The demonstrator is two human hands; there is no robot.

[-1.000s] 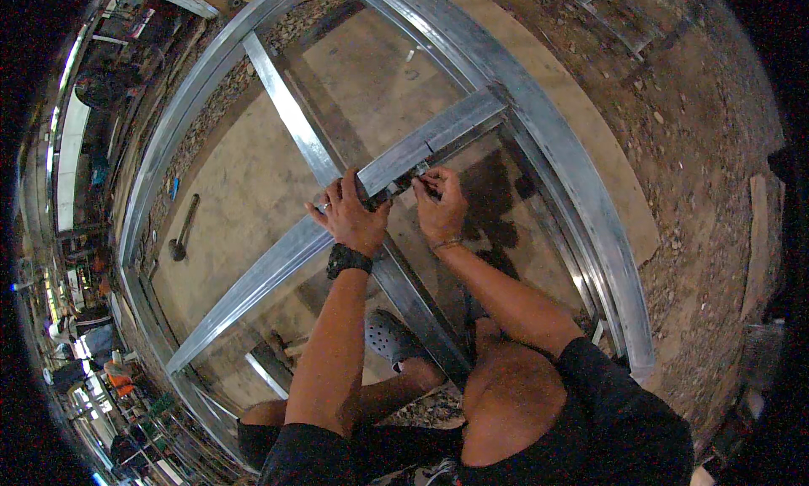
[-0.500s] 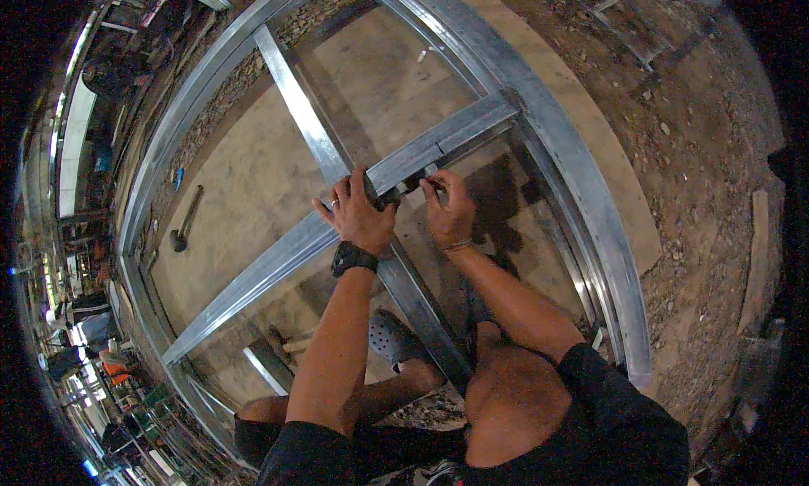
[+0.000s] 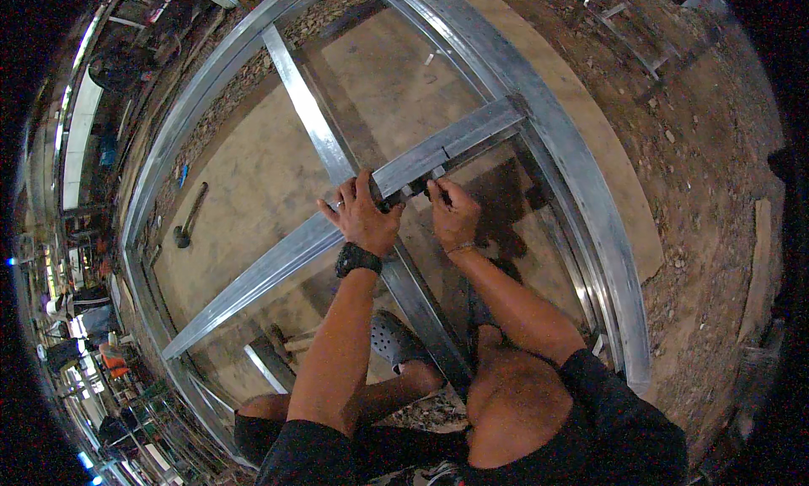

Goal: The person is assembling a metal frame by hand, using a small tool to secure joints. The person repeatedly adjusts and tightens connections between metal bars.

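Note:
A silvery metal frame (image 3: 573, 157) lies before me, with crossbars meeting near its middle. Over that junction rests my left hand (image 3: 366, 220), a dark watch on its wrist, its fingers spread across the metal. Its thumb is beside a small dark part at the near edge of the right-hand crossbar (image 3: 447, 140). My right hand (image 3: 455, 216) is closed in a pinch just under this bar, beside a small light metal piece (image 3: 436, 172). What its fingertips hold is too small and dark to make out. A dark line crosses the bar's top above them.
A long-handled hammer (image 3: 192, 216) and a small blue object (image 3: 184, 176) lie left on the brown board (image 3: 244, 174) beneath the frame. My shoe (image 3: 394, 338) stands inside the frame, beside the near bar (image 3: 425, 313). Stony ground (image 3: 708, 233) lies at right, cluttered goods at far left.
The whole view has shifted slightly. Both hands keep nearly the same places on the frame; my right fingertips have moved a little along the crossbar's underside.

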